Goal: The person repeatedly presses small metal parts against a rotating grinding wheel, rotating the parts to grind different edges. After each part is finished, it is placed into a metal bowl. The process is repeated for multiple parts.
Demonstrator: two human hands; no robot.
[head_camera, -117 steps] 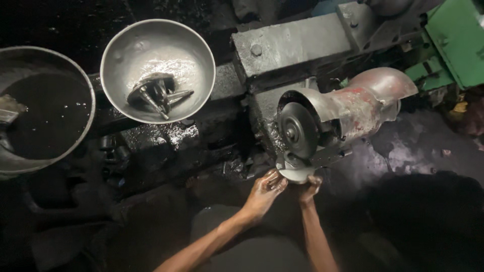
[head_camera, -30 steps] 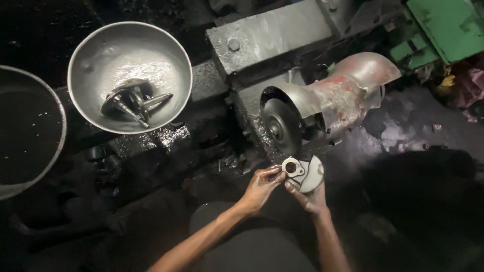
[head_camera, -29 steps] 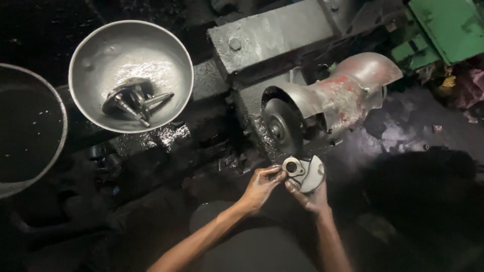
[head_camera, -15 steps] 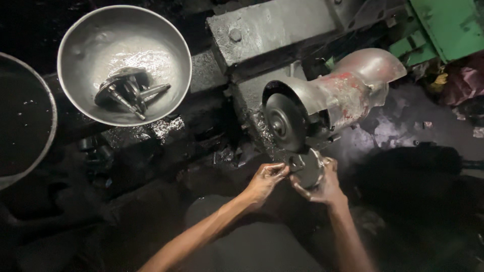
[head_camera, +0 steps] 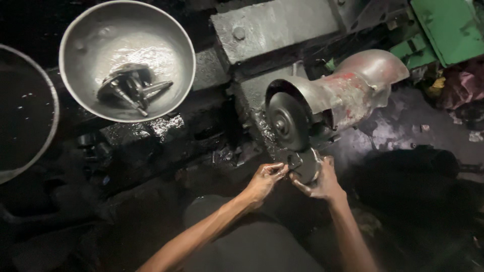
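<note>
Both hands have lifted the round metal part point(head_camera: 306, 165) from lower down up to the bottom edge of the grinding wheel point(head_camera: 286, 121); a second ago it was held flat and clear of the wheel, pale face up, now it's tilted and dark, touching or just short of the rim, can't tell which. Right hand point(head_camera: 322, 181) cups the part from 5 o'clock, fingers wrapped round its edge. Left hand point(head_camera: 264, 179) pinches its 9 o'clock side with fingertips. One bench grinder point(head_camera: 353, 93), red-grey housing, one wheel visible. Two metal bowls: one point(head_camera: 80, 55) at 10 o'clock from the hands holding a small heap of metal pieces point(head_camera: 131, 88), count unclear; a second point(head_camera: 48, 131) cut off at the left edge, dark inside. One green metal panel point(head_camera: 446, 25) at 1 o'clock.
</note>
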